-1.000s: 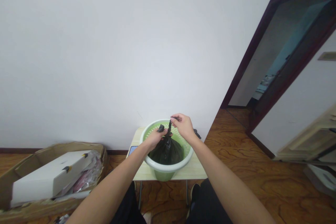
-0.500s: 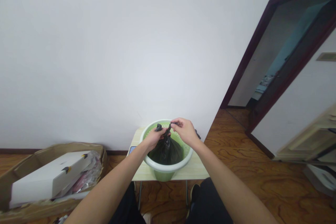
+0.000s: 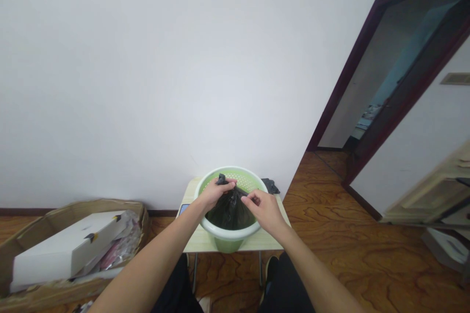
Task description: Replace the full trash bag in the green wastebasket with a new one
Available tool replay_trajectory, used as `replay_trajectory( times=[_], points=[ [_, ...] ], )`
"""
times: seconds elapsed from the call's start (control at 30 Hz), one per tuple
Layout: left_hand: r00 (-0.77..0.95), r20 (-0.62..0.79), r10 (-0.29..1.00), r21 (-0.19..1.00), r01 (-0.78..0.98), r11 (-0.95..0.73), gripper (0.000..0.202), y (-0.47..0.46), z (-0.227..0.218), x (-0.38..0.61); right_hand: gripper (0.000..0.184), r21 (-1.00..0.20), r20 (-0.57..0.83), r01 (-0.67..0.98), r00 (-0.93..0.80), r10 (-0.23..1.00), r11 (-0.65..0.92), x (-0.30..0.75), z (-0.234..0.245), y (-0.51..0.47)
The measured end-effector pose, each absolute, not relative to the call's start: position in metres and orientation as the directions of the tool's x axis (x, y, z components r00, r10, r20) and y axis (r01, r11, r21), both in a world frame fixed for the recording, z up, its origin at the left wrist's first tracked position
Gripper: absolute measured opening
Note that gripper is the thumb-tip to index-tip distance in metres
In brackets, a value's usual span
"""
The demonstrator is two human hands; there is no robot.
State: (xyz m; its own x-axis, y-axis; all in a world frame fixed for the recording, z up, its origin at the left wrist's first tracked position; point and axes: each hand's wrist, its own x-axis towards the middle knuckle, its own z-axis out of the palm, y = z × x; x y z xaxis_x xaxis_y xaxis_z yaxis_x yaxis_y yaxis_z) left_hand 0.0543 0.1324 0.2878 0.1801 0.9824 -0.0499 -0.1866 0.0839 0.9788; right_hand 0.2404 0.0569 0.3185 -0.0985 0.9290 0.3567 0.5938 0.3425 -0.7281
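Observation:
A black plastic bag bulges inside a green basket with a white rim. My left hand is closed around the gathered neck of the bag, and a dark tuft of plastic sticks up past its thumb. My right hand pinches a pulled-out end of the same bag over the right side of the basket. A stretched strip of black plastic runs between the two hands. What lies inside the bag is hidden.
The basket stands on a small pale table against the white wall. Another piece of black plastic lies behind it at the right, and a phone-like object at the left. An open cardboard box holding a white box is on the floor.
My right hand has moved down and to the right, drawing the bag's end away from the neck. My left hand stays nearly in place, still gripping the neck.

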Motion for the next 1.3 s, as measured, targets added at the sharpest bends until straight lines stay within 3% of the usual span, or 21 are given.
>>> replay_trajectory(
  times=[0.17, 0.27, 0.43, 0.57, 0.73, 0.93, 1.07, 1.3],
  points=[
    [0.164, -0.031, 0.986, 0.988, -0.142, 0.055, 0.037, 0.134, 0.284, 0.053, 0.021, -0.582, 0.343, 0.717, -0.212, 0.915, 0.384, 0.240, 0.307, 0.054],
    [0.165, -0.005, 0.986, 0.994, -0.105, 0.022, 0.033, 0.133, 0.284, 0.054, 0.015, -0.556, 0.337, 0.697, -0.310, 0.889, 0.454, 0.241, 0.305, 0.055],
    [0.155, 0.027, 0.988, 0.999, -0.045, -0.020, 0.027, 0.131, 0.287, 0.056, 0.019, -0.671, 0.418, 0.595, -0.190, 0.888, 0.443, 0.243, 0.308, 0.075],
    [0.168, 0.086, 0.982, 0.996, 0.023, -0.091, 0.022, 0.131, 0.286, 0.056, 0.019, -0.743, 0.351, 0.567, -0.124, 0.928, 0.356, 0.237, 0.302, 0.104],
    [0.178, 0.144, 0.973, 0.983, 0.089, -0.161, 0.019, 0.128, 0.290, 0.058, 0.029, -0.823, 0.256, 0.477, -0.175, 0.951, 0.309, 0.224, 0.281, 0.132],
    [0.198, 0.174, 0.965, 0.978, 0.076, -0.192, 0.019, 0.129, 0.289, 0.059, 0.043, -0.854, 0.320, 0.314, -0.313, 0.894, 0.416, 0.219, 0.269, 0.145],
    [0.211, 0.193, 0.958, 0.979, 0.030, -0.204, 0.019, 0.129, 0.288, 0.059, 0.045, -0.891, 0.314, 0.213, -0.349, 0.883, 0.401, 0.218, 0.269, 0.145],
    [0.209, 0.224, 0.952, 0.966, 0.080, -0.245, 0.019, 0.130, 0.289, 0.058, 0.040, -0.873, 0.309, 0.312, -0.241, 0.920, 0.375, 0.218, 0.263, 0.147]
  ],
)
